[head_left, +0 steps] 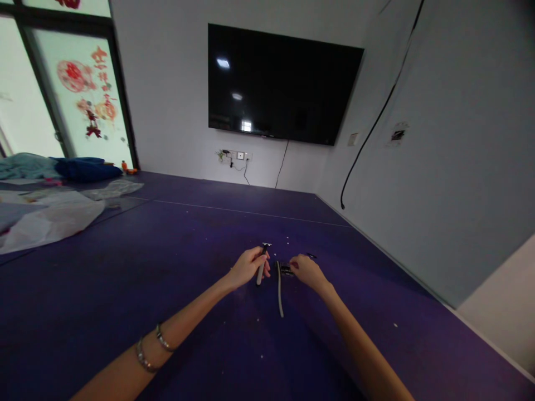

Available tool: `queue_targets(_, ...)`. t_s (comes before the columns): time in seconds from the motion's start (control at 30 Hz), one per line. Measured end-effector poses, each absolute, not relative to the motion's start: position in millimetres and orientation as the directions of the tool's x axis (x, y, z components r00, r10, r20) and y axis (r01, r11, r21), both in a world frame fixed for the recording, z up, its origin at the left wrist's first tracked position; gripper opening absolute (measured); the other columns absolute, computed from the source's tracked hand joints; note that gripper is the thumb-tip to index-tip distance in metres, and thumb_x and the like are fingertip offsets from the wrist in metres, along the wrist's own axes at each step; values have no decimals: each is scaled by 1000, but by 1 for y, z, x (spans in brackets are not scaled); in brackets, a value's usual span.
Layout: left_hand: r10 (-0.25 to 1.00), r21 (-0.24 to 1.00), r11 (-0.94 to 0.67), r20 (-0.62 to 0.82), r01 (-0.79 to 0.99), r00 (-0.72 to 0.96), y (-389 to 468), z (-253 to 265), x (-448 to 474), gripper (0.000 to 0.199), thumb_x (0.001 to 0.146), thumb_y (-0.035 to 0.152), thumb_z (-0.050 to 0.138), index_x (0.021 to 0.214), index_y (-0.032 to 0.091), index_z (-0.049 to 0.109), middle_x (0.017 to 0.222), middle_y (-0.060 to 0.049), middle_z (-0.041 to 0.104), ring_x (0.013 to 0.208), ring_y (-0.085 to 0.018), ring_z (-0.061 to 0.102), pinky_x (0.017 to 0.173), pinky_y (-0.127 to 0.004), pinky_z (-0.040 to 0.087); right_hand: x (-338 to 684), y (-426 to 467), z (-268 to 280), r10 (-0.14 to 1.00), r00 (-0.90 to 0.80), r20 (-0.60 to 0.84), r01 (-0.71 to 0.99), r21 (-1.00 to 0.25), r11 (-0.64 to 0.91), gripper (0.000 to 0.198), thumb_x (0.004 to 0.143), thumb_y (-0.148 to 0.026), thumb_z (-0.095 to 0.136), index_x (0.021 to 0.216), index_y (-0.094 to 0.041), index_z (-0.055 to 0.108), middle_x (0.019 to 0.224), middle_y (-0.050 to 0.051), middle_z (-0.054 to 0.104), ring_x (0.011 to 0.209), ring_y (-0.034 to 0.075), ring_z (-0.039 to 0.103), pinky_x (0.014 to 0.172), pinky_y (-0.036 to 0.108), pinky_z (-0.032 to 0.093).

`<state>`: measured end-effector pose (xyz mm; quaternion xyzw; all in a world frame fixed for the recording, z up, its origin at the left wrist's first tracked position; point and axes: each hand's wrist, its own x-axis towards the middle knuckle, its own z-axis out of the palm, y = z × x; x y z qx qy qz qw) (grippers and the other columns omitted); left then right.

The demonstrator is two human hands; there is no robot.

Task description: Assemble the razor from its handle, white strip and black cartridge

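Here, a small dark case (pixel 286 269) lies on the purple surface (pixel 209 356), between the two hands. Just left of the case, the left hand (pixel 251 264) holds a razor-like tool (pixel 260 274), its fingers wrapped round the pale handle, the tool's head up and leaning a little toward the case. The right hand (pixel 307 269) is at the case's right end with its fingers bunched close together; I cannot tell whether that grip pinches anything. A pale strip (pixel 280 298) starts at the case's left edge and runs toward the person; whether it is joined to the case is unclear. A small black piece (pixel 311 255) lies just beyond the case, to its right, and white specks (pixel 287 243) lie farther beyond it.

For the handling itself, a light fingertip hold would probably suit the case, which looks thin and low. The tool's head seems best held clear of the right fingers, with a firm left grip. The strip could drag, so small, gentle movements at the case look wise.
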<state>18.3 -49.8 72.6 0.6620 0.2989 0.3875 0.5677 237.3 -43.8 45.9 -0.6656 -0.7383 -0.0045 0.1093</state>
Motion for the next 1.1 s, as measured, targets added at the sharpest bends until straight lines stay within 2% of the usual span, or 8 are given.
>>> queue_targets(0.2, 833, 984, -172, 170, -44, 526, -47, 67, 18, 12, 84, 26, 45, 86, 15, 47, 64, 0, 58, 54, -13, 62, 46, -22, 46, 246, -29, 26, 959, -209, 193, 931, -261, 256, 28, 81, -23, 47, 99, -18, 69, 96, 10, 61, 90, 17, 57, 81, 24, 40)
queue_targets(0.67, 835, 986, -164, 160, -40, 527, -45, 63, 19, 12, 83, 26, 45, 85, 15, 47, 64, 0, 58, 54, -13, 61, 45, -21, 45, 248, -28, 21, 952, -198, 235, 906, -326, 269, 17, 76, -20, 52, 82, -18, 68, 90, 7, 58, 83, 16, 57, 74, 23, 41)
queue_targets(0.8, 839, 986, -164, 156, -30, 521, -45, 62, 19, 13, 83, 28, 45, 85, 15, 47, 64, 0, 58, 54, -14, 62, 46, -22, 46, 248, -28, 25, 933, -193, 304, 880, -367, 301, 15, 76, -20, 52, 78, -17, 66, 84, 7, 61, 78, 16, 57, 72, 25, 41)
queue_targets(0.97, 838, 986, -165, 155, -27, 523, -46, 63, 19, 13, 83, 28, 45, 85, 15, 47, 64, 0, 58, 54, -14, 61, 46, -22, 46, 248, -26, 38, 912, -157, 378, 766, -536, 354, 19, 75, -20, 48, 80, -16, 66, 73, 5, 65, 68, 16, 58, 65, 26, 44)
queue_targets(1.1, 834, 986, -166, 153, -24, 530, -46, 61, 19, 13, 83, 27, 44, 87, 15, 47, 64, 0, 57, 54, -13, 61, 44, -21, 45, 246, -27, 47, 951, -109, 290, 686, -671, 283, 25, 73, -18, 46, 85, -12, 67, 74, 6, 68, 61, 15, 61, 58, 25, 47)
